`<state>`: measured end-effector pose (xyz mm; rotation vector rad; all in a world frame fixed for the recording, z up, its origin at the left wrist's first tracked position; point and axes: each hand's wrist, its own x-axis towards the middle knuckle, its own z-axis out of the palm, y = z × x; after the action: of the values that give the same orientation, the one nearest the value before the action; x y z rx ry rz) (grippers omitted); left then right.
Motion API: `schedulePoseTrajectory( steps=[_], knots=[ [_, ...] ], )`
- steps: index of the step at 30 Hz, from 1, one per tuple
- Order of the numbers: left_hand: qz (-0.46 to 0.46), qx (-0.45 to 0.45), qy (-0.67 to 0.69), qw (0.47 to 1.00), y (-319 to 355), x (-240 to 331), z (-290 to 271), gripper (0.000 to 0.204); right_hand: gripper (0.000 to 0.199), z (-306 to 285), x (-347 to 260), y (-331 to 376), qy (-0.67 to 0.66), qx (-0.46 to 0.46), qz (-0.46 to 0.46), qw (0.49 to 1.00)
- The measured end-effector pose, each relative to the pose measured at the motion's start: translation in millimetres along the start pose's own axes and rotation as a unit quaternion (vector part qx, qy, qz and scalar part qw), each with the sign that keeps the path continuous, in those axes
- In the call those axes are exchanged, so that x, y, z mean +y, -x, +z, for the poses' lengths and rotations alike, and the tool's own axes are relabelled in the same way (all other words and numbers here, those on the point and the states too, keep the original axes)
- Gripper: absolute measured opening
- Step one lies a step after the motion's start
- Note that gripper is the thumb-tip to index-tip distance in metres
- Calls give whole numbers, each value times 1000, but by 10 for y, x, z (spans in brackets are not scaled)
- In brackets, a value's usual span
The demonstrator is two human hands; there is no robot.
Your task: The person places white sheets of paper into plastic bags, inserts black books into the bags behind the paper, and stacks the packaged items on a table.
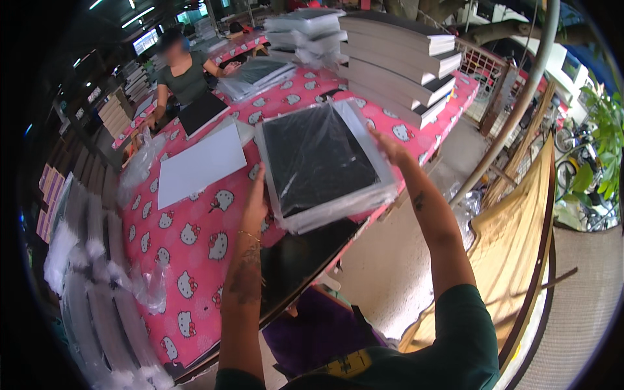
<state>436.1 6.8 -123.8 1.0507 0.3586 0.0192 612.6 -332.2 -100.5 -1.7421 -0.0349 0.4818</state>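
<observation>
I hold up a thick black book wrapped in clear plastic (318, 159), tilted above the table's near edge. My left hand (257, 201) grips its lower left edge from underneath. My right hand (390, 146) holds its upper right corner. Below the book lies a black board (299, 260) on the pink patterned tablecloth (188, 260). A white sheet (198, 162) lies flat on the table to the left of the book.
A tall stack of thick books (396, 65) stands at the far right of the table, with wrapped bundles (302, 29) behind it. Another person (185, 75) works at the far end. Clear plastic bags (140, 286) lie at the left edge. Yellow cloth (513, 247) hangs right.
</observation>
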Motion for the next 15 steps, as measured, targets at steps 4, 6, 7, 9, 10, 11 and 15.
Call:
schedulePoseTrajectory(
  steps=[4,6,7,9,10,11,15],
  knots=[
    [4,17,-25,1000,-273,-36,361,83,103,135,-82,-446,104,-91,44,989],
    [50,24,-98,994,-222,-11,358,88,110,219,-14,-594,146,-89,59,983],
    [86,21,-149,985,-179,-9,333,89,108,217,15,-653,122,-89,72,986],
    [80,48,-154,984,-269,30,207,84,104,174,2,-783,72,-91,83,990],
    [37,80,-107,990,-404,55,111,78,101,213,-29,-810,40,-111,68,991],
    [-4,124,-59,991,-421,124,-99,72,97,424,-51,-794,7,-146,53,988],
    [-39,24,-36,998,-268,112,435,53,87,-69,238,-787,-13,-158,82,984]
  ],
)
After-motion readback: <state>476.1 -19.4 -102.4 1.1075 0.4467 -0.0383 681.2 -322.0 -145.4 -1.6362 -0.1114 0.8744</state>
